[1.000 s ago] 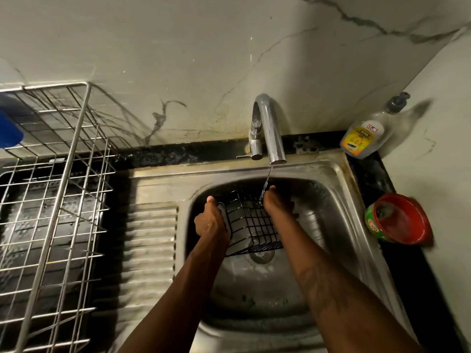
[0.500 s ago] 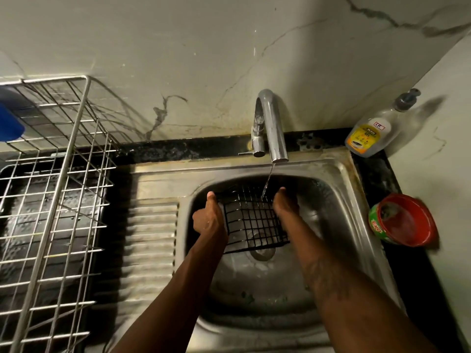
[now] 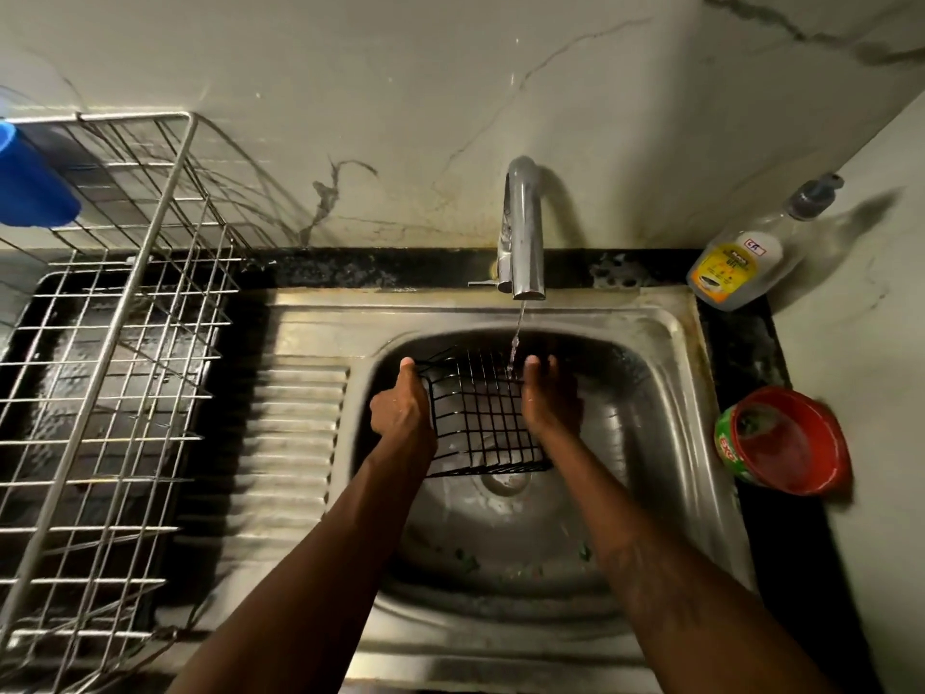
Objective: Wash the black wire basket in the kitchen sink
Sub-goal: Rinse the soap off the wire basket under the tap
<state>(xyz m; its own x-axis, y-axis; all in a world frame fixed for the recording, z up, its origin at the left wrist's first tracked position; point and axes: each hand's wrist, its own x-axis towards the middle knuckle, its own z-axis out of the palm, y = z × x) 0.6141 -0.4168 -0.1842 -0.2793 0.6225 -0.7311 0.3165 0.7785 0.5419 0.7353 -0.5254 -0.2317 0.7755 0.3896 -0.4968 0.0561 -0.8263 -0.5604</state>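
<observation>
honestly, the black wire basket (image 3: 480, 418) sits tilted in the steel sink (image 3: 665, 318) toward 12 o'clock, with the tap (image 3: 524, 227) stream hitting its 1 o'clock corner. left hand (image 3: 403, 408) grips the 9 o'clock side, right hand (image 3: 548, 403) presses flat at 3. i'd rotate it slowly under the water. the basket's far wall is too dark to make out.

left hand (image 3: 403, 410): curled, grips basket (image 3: 480, 423) | right hand (image 3: 548, 400): fingers straight, forward

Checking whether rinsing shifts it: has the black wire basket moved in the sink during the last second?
No. The black wire basket still hangs over the drain, its far side under the faucet stream.
</observation>
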